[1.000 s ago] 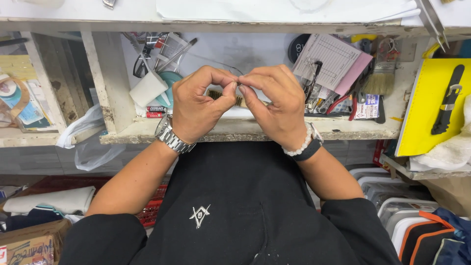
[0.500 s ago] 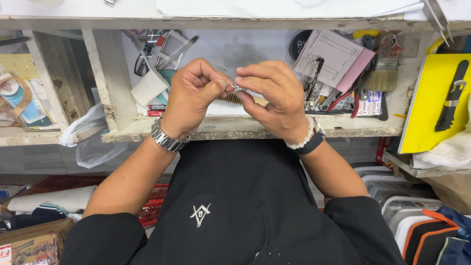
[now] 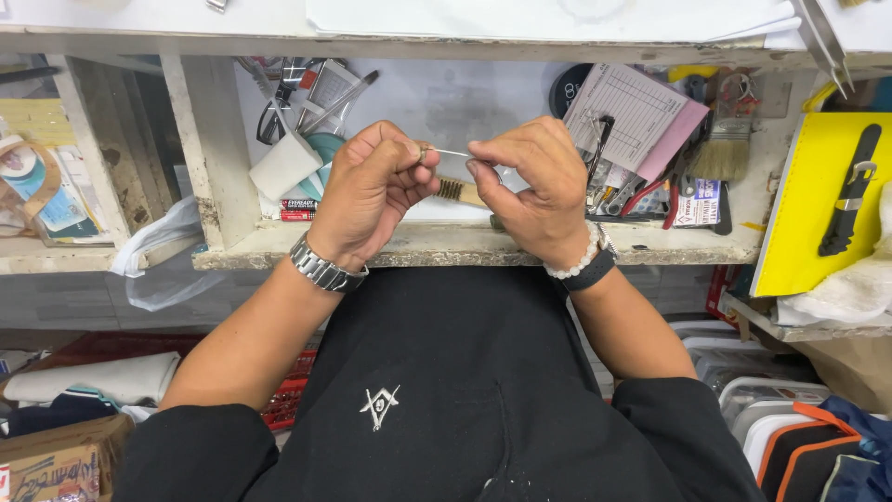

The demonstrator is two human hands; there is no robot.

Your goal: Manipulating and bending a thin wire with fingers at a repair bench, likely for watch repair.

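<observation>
My left hand [image 3: 372, 191] and my right hand [image 3: 530, 186] are raised side by side in front of a worn white shelf [image 3: 465, 246]. A thin metal pin [image 3: 452, 152] spans the small gap between them, pinched at each end by thumb and fingertips. Its left end sits in a tiny part hidden inside my left fingers. A steel watch is on my left wrist, and a bead bracelet with a black band is on my right. Behind the hands lies a small wire brush [image 3: 457, 191].
The shelf holds tweezers and tools [image 3: 316, 93], a white block [image 3: 283, 165], a notepad with a pink sheet [image 3: 636, 116], a paintbrush [image 3: 725, 139] and pliers. A yellow card with a black strap [image 3: 836, 195] leans at right. A plastic bag [image 3: 158, 260] hangs at left.
My hands have drawn slightly apart from being pressed together, baring the thin pin between the fingertips. The view has shifted a little lower.
</observation>
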